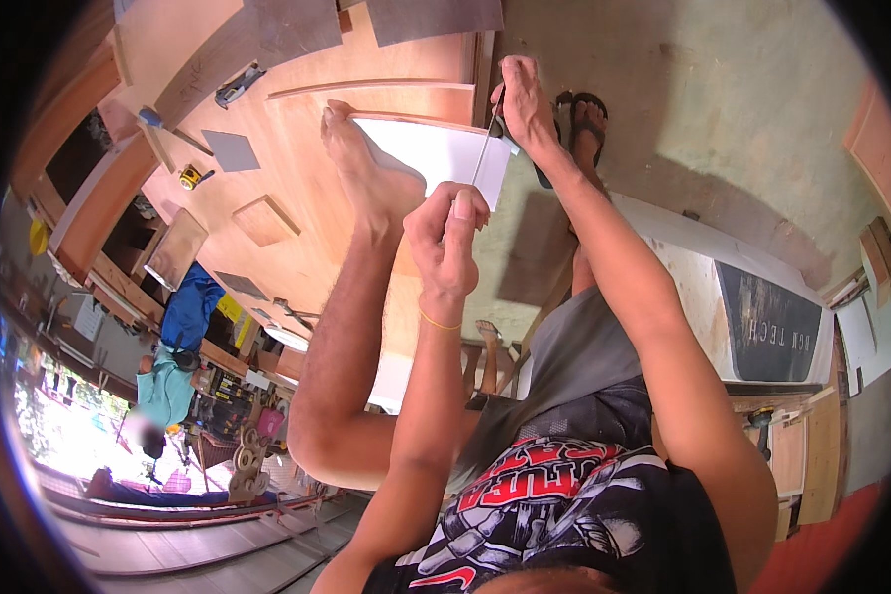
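A thin, straight metal tool (485, 153) spans the gap between my two hands, slanting across the outer edge of a white panel (450, 148). My right hand (525, 104) is closed round its far end, where a dark part shows by the fingers. At the near end my left hand (447, 238) is also closed, thumb on top. The tool's exact kind does not show. My bare left foot (366, 173) presses on the white panel, which lies on a plywood surface (317, 148). Whether the tool touches the panel's edge, I cannot tell.
On the plywood lie a yellow tape measure (192, 177), a hand plane (239, 87), a grey sheet piece (230, 150) and a square wood piece (265, 220). A co-worker in a teal shirt (165, 386) is at the left. A white-and-dark cabinet (772, 322) stands right.
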Demonstrator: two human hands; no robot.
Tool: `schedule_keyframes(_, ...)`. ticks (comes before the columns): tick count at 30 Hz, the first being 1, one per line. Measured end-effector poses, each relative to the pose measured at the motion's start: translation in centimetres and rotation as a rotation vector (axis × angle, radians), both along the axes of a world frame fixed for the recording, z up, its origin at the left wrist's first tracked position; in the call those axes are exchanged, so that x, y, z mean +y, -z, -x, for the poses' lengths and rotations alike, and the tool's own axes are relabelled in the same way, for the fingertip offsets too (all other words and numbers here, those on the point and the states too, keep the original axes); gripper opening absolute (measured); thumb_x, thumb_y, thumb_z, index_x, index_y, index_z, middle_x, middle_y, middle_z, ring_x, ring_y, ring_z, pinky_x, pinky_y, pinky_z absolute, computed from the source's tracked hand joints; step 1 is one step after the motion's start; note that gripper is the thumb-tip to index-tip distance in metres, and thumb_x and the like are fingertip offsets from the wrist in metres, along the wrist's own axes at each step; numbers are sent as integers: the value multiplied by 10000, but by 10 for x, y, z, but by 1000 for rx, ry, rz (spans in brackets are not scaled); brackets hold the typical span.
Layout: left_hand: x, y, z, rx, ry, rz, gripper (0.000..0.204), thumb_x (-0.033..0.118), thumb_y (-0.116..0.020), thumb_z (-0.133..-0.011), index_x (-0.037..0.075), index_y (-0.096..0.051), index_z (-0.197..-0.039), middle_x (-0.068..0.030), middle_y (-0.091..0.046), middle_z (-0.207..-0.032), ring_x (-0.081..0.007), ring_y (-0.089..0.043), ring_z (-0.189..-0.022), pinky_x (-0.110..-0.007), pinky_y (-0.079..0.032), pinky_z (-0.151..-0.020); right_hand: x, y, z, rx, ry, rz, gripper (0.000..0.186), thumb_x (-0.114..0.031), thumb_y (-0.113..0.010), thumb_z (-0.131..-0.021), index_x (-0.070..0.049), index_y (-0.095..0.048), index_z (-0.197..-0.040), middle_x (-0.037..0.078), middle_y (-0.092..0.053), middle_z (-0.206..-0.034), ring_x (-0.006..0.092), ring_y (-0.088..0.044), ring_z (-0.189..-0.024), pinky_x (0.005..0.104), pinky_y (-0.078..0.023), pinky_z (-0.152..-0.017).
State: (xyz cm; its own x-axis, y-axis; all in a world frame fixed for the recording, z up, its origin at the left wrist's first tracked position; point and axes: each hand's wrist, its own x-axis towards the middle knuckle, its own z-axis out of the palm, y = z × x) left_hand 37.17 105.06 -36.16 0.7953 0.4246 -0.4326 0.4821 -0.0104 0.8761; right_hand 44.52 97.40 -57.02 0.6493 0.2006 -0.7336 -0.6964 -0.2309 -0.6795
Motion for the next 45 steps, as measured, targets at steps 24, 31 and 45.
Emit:
schedule_keyframes(24, -22, 82, 46, -20, -27, -235, 314, 137, -463, -991, -24, -548, -735, -50, -525, -609, -100, -444, -544, -262, -367, -511, 8, 56, 38, -219, -323, 222, 499, -393, -349, -1061, -38, -423, -1403, 339, -654, -1013, 516, -668, -882, 564, -555, -779)
schedule_keyframes(31, -29, 77, 65, -7, 34, -193, 347, 173, -461, -981, -33, -541, -714, -69, -539, -624, -124, -454, -548, -257, -358, -520, -3, 84, 72, -415, -338, 202, 451, -289, -288, -1079, -10, -435, -1400, 313, -460, -1424, 535, -639, -992, 571, -507, -942)
schedule_keyframes(45, -34, 48, 141, 213, 304, -151, 260, 174, -529, -982, -25, -666, -887, -91, -658, -795, -189, -601, -939, -338, -473, -830, -47, 19, 120, 410, 202, -92, 489, -437, -294, -1060, -80, -467, -1345, 181, -707, -1049, 321, -689, -866, 433, -546, -832)
